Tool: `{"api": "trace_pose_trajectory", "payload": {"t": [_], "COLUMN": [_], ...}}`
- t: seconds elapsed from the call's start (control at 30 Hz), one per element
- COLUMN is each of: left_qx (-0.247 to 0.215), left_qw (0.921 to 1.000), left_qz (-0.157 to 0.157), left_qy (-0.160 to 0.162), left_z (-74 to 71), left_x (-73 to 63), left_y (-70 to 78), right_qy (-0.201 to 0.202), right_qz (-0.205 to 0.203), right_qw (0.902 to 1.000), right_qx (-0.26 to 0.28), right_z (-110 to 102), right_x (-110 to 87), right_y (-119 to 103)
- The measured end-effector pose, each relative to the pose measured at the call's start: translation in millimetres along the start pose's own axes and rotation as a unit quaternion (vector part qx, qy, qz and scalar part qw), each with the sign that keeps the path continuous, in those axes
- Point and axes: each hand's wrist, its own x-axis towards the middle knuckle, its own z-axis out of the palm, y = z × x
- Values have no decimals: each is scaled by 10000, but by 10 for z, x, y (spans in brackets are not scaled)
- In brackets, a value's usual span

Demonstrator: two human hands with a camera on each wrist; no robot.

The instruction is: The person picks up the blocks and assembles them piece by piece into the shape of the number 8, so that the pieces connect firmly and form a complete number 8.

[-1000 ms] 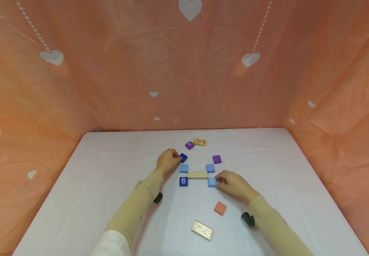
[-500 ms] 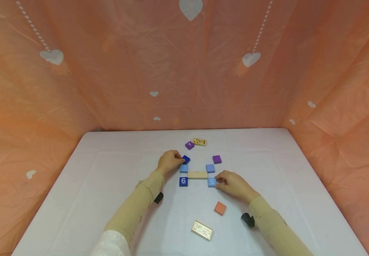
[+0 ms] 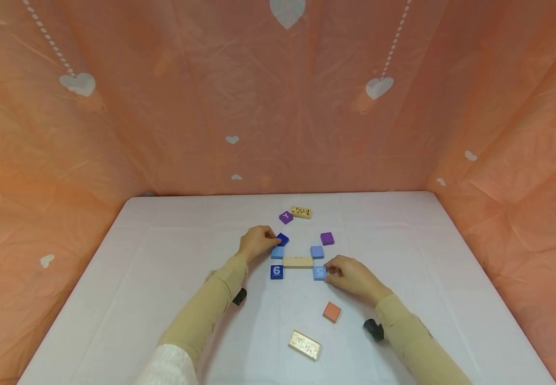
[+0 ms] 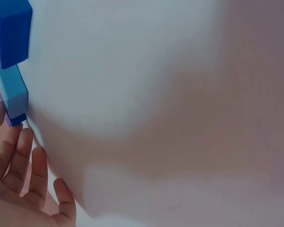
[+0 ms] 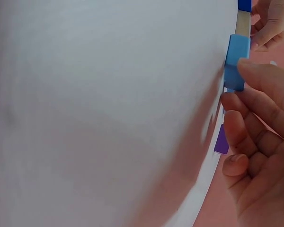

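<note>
My left hand (image 3: pixel 257 240) pinches a dark blue square block (image 3: pixel 282 239) between thumb and fingertips, just beyond a light blue block (image 3: pixel 278 252). In the left wrist view that dark blue block (image 4: pixel 17 119) is mostly hidden behind the light blue one. A dark blue block marked like a 9 (image 3: pixel 276 272) lies nearer the body. At the other end of a pale wooden plank (image 3: pixel 298 262), my right hand (image 3: pixel 355 275) holds the edge of a light blue block with a 5 (image 3: pixel 319 273). Its thumb lies against that block (image 5: pixel 235 59) in the right wrist view.
A periwinkle block (image 3: pixel 317 252) and a purple block (image 3: pixel 327 238) lie right of centre. Farther back are a purple Y block (image 3: pixel 286 217) and a gold domino-like block (image 3: pixel 301 212). An orange block (image 3: pixel 332 312) and another gold block (image 3: pixel 304 345) lie in front.
My left hand has slid the dark blue block a short way right and slightly nearer, beyond the light blue block. The right hand stays at the block with the 5.
</note>
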Motion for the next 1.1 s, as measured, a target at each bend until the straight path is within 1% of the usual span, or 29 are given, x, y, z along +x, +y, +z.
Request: {"api": "trace_pose_trajectory", "payload": {"t": [0.2, 0.43, 0.67, 1.1], "left_qx": [94, 46, 29, 21], "left_qw": [9999, 9999, 9999, 9999], "left_qz": [34, 14, 31, 72], "left_qy": [-42, -104, -96, -115], "left_z": [-7, -11, -19, -14], "left_x": [-9, -25, -27, -20], "left_y": [15, 32, 37, 24], "right_qy": [-28, -43, -43, -17], "right_qz": [10, 97, 147, 75], "right_qw": [10000, 9999, 9999, 9999], "right_qx": [23, 18, 53, 71], "right_z": [-9, -8, -6, -5], "right_x": [-2, 2, 3, -4], "right_y": [-14, -17, -20, -20]}}
